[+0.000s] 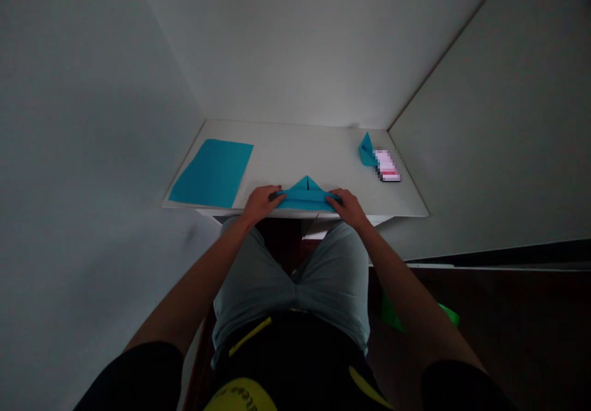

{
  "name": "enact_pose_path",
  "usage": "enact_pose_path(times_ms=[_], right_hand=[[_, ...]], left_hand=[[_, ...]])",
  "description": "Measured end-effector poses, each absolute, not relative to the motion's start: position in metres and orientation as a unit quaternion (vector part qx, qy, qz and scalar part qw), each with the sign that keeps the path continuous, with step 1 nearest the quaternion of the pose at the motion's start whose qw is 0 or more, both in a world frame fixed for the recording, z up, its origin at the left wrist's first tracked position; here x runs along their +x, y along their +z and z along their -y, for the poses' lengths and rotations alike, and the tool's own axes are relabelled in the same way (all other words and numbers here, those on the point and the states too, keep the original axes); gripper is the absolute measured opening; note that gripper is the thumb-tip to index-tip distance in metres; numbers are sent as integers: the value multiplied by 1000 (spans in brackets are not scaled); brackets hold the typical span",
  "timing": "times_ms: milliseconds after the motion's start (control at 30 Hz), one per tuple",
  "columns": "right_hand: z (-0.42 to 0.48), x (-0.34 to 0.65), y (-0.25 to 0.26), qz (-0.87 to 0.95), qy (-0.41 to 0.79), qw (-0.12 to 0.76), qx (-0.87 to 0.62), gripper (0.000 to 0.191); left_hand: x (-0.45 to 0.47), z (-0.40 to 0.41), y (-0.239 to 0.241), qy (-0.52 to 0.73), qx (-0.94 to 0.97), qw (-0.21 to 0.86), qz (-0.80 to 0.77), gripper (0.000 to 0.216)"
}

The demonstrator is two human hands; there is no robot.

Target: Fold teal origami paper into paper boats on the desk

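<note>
A sheet of blue paper (307, 197), folded to a peak at the far side with a long band across its near part, lies at the front edge of the table. My left hand (264, 202) grips its left end, fingers closed round the corner. At the opposite end my right hand (347, 205) pinches the right corner in the same way. The peak between the hands points away from me and shows a dark slit down its middle. Some fingertips are hidden under the paper.
The white table (295, 146) stands against walls on its far side and both ends. Flat blue sheets (215, 174) lie at its left. A folded blue paper boat (366, 151) sits at the right, beside a phone (388, 166). Something green (392, 312) is low at the right.
</note>
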State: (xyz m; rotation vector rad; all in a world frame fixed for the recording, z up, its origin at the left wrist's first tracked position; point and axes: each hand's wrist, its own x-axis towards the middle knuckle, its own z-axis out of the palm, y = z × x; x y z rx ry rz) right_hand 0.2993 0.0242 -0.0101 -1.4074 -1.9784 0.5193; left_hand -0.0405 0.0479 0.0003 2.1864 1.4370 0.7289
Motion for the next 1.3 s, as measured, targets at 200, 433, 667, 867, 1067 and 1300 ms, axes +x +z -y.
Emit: enact_pose_path(times_ms=[200, 433, 667, 867, 1067, 1300], right_hand=[[-29, 290, -17, 701, 186, 367, -582, 43], [-21, 279, -6, 723, 75, 334, -599, 38], [0, 250, 3, 808, 75, 245, -531, 45], [8, 254, -14, 841, 83, 202, -496, 68], [9, 256, -10, 845, 50, 167, -506, 71], [17, 258, 2, 848, 56, 159, -503, 49]], left_hand=[[-26, -47, 5, 273, 742, 187, -583, 30], [6, -23, 19, 209, 833, 75, -506, 49], [35, -7, 4, 141, 895, 79, -417, 64], [30, -7, 1, 123, 889, 46, -439, 70], [33, -13, 1, 111, 905, 19, -411, 81], [26, -15, 1, 115, 911, 59, -391, 70]])
